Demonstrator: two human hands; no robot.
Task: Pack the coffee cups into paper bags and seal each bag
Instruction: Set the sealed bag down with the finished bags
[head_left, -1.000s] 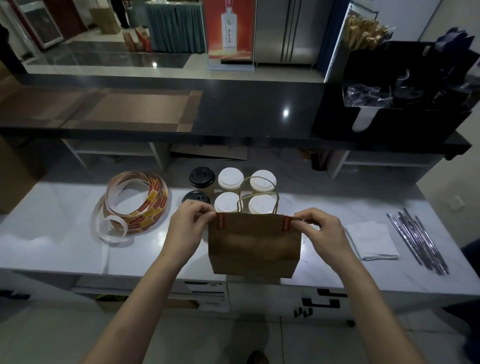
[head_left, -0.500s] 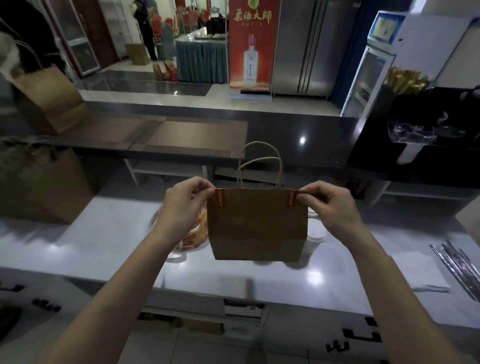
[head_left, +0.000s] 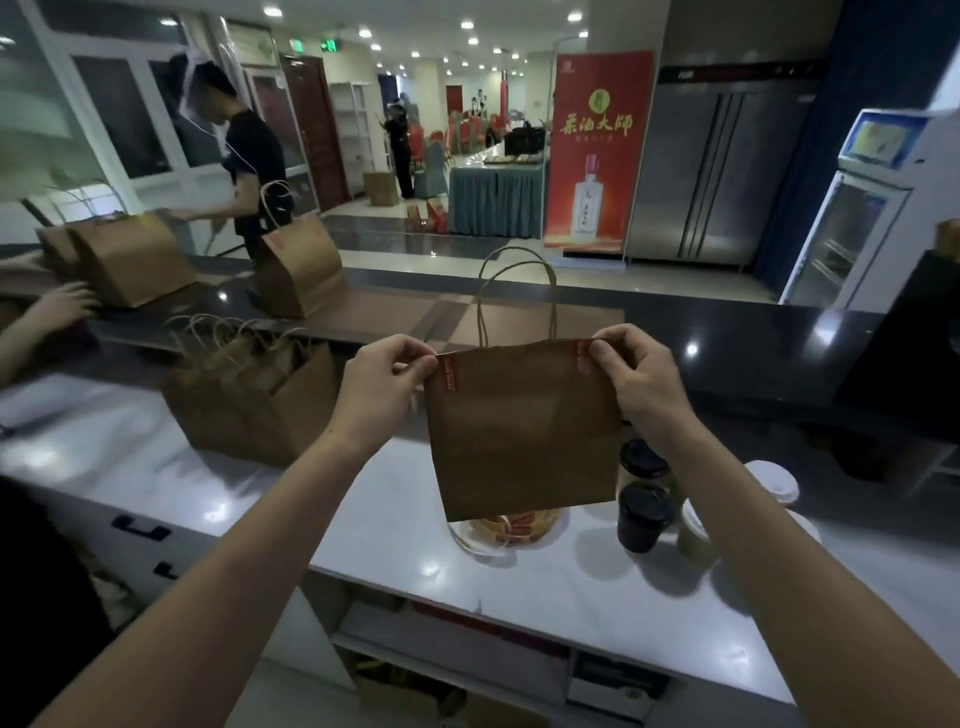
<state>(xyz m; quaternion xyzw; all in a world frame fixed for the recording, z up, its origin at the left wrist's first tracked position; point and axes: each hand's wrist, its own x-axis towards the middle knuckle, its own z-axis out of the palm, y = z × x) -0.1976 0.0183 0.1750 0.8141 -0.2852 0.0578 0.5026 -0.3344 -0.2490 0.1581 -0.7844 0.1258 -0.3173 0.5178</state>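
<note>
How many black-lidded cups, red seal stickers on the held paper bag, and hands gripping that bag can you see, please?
Black-lidded cups: 2
Red seal stickers on the held paper bag: 2
Hands gripping it, left and right: 2
Total: 6

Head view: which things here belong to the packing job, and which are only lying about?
Job: paper bag, pinched at its top corners by left hand and right hand; black-lidded cups; white-lidded cups; sticker roll; spare bags.
Lying about: red banner; glass-door fridge; steel cabinet.
</note>
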